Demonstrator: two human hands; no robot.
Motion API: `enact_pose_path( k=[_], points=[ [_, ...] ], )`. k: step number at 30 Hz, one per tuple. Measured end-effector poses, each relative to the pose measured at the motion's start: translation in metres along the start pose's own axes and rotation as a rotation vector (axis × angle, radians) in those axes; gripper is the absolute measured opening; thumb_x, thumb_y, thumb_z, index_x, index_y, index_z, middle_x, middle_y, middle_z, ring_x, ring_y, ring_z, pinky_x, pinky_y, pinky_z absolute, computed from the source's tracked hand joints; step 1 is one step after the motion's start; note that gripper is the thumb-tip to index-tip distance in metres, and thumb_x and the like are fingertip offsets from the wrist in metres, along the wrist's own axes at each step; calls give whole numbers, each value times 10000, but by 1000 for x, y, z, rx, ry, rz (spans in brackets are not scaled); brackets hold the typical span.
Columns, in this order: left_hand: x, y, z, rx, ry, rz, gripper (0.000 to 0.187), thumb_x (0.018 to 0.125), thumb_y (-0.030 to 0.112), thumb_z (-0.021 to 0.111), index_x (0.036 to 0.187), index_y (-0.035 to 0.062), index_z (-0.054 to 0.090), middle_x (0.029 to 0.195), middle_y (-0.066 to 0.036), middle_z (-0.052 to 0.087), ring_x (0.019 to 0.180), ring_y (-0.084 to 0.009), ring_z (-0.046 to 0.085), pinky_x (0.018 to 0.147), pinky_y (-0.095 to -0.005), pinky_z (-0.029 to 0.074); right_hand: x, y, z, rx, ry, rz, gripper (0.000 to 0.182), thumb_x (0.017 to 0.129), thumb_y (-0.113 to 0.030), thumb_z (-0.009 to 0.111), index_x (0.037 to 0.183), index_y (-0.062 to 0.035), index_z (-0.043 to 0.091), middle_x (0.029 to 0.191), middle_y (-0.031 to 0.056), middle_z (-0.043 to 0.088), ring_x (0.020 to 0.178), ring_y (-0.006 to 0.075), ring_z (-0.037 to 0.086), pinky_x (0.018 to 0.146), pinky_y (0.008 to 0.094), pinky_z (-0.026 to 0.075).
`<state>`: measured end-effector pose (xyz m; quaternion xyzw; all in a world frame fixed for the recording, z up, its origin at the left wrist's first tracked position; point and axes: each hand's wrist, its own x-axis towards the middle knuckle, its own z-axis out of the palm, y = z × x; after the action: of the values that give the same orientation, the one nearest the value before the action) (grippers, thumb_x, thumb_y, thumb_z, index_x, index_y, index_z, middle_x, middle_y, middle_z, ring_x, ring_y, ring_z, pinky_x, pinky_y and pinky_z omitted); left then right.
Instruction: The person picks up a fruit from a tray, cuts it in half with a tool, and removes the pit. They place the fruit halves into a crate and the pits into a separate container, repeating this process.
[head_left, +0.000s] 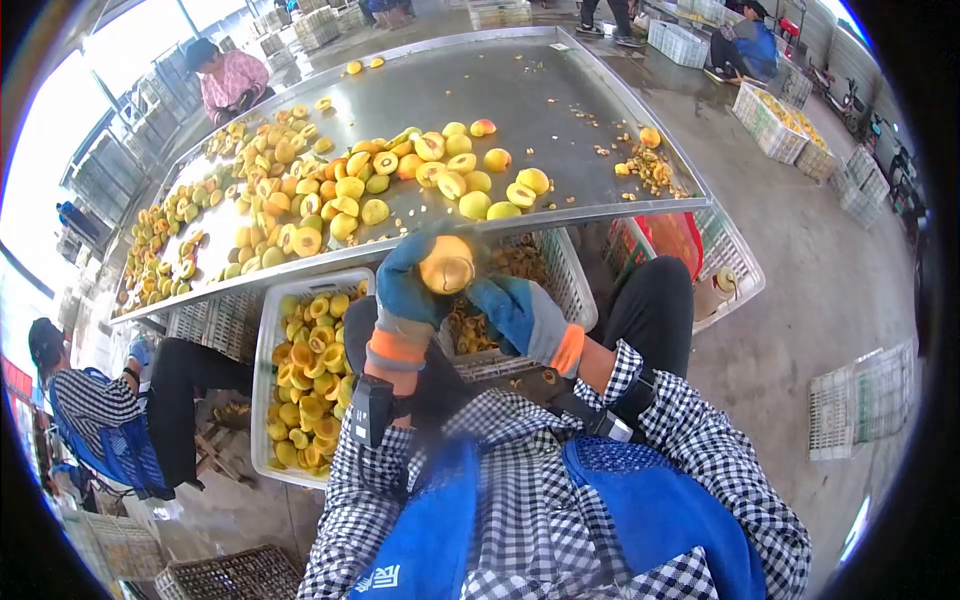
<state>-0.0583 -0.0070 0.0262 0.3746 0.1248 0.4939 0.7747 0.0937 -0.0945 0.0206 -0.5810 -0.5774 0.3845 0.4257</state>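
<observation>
Fruit half [447,266], yellow with its cut face up, sat just below the metal table [560,90] edge, above a white crate of scraps [570,285]. The gloved left hand [412,285] curled around it; the gloved right hand [520,312] hovered beside it, fingers bent, its grip impossible to tell. Another crate of halved fruit [305,380] stood left.

Left hand [415,285] raised, gloved, fingers curled; right hand [520,312] gloved, apparently half-closed, close beside.
</observation>
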Motion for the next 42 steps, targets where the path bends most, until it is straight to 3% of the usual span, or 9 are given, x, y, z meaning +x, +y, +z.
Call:
enact_pose_path(
  k=[4,15,19,20,22,25,28,37,42],
  points=[
    [7,-21,-24,839,90,396,328,861,191,607,1107,-25,639,1026,-105,654,917,-210,646,820,-319,530,1,5,7,104,-41,-11,517,980,-459,495,953,29,665,773,181,658,718,220,606,701,383,482],
    [4,-39,-1,660,77,413,292,959,201,489,1062,-46,605,979,-176,672,838,-290,679,756,-382,574,-11,0,8,574,-128,225,498,982,-438,519,908,32,666,745,28,622,674,104,554,586,287,448],
    [7,-47,-11,1244,136,752,308,976,184,499,1127,-63,603,1003,-158,653,884,-239,648,776,-346,541,-6,3,-2,552,-200,375,459,968,-442,547,929,-3,675,744,24,625,678,98,569,573,278,451],
    [12,-59,-33,1202,119,741,302,976,171,504,1138,-62,608,1007,-147,646,900,-226,635,788,-336,527,6,30,13,417,-21,-170,442,961,-442,559,941,-17,682,751,26,634,684,95,577,579,270,457],
    [19,-78,-54,1106,63,665,249,915,139,576,1072,-39,650,1020,-145,645,909,-270,617,841,-359,498,21,69,10,324,-34,-306,406,953,-426,579,972,-37,692,785,25,657,715,96,592,610,260,474],
    [23,-45,-14,1180,-282,427,225,923,161,551,976,-34,648,898,-102,671,827,-208,635,746,-307,518,20,73,-6,574,-199,144,395,958,-426,571,1004,-58,705,854,4,674,758,98,598,653,259,490],
    [23,-67,-14,663,77,-12,272,944,216,548,941,-29,665,822,-118,689,744,-189,651,692,-292,520,26,122,41,618,-142,224,421,970,-478,529,1039,-100,700,880,-22,660,783,76,585,644,254,476],
    [10,-48,30,627,135,-38,257,911,180,542,886,-31,687,770,-55,665,705,-154,620,656,-261,504,-2,65,29,931,-166,320,392,969,-468,521,1048,-112,663,809,-19,611,707,124,585,595,249,460],
    [-9,-37,33,784,-9,-197,244,870,164,570,771,-15,702,771,-55,672,684,-122,604,627,-241,477,-23,84,22,913,-442,215,533,877,-205,623,1359,-60,450,1105,67,606,957,168,595,816,309,495]
  ],
)
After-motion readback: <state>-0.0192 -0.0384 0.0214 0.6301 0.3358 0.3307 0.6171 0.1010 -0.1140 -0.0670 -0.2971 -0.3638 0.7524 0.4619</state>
